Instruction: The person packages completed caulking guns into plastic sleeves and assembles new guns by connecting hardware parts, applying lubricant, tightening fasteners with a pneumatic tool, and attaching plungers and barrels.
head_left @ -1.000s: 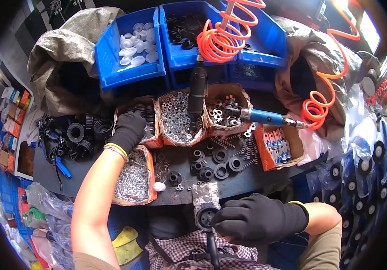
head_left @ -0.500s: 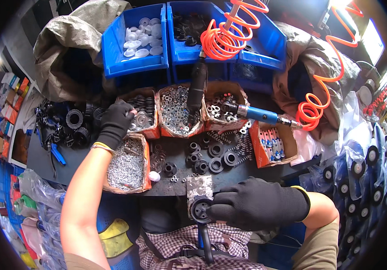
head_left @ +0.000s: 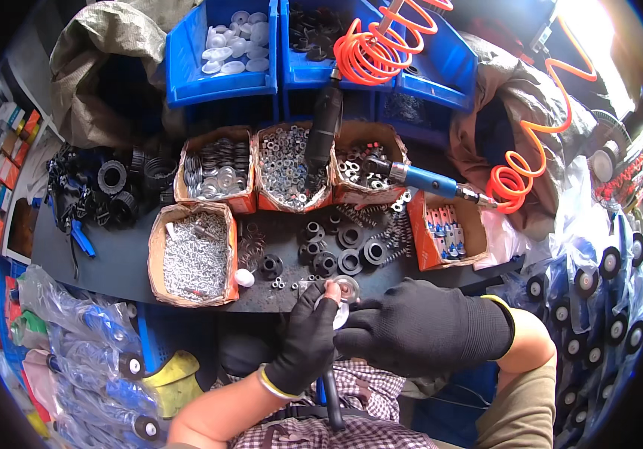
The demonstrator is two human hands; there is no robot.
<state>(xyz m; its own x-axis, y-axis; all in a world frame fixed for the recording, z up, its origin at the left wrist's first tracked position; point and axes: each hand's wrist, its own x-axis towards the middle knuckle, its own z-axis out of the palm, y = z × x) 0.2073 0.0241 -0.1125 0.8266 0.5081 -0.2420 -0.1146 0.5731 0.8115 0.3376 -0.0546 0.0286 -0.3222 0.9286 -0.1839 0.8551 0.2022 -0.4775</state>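
My left hand [head_left: 302,344], in a black glove with a bare fingertip showing, pinches a shiny round metal cap [head_left: 347,288] above the table's front edge. Just under the cap lies a pale round disc [head_left: 341,316]. My gloved right hand [head_left: 430,329] is closed beside it, its fingers at the head of a black round-headed part. That head is mostly hidden by the hands and disc; the part's black stem [head_left: 331,400] points toward my lap. Similar shiny caps lie in a cardboard box [head_left: 179,187] at the back left.
Cardboard boxes hold small screws [head_left: 194,258], nuts [head_left: 288,161] and blue-and-metal pieces [head_left: 447,232]. A black air driver [head_left: 325,127] and a blue one [head_left: 430,181] hang on orange coiled hoses. Black collars [head_left: 350,262] and springs lie mid-table. Blue bins [head_left: 220,93] stand behind.
My left hand has come from the box of caps to the front centre, bringing a metal cap beside my right hand. My right hand has stayed nearly in place. The view has shifted slightly.
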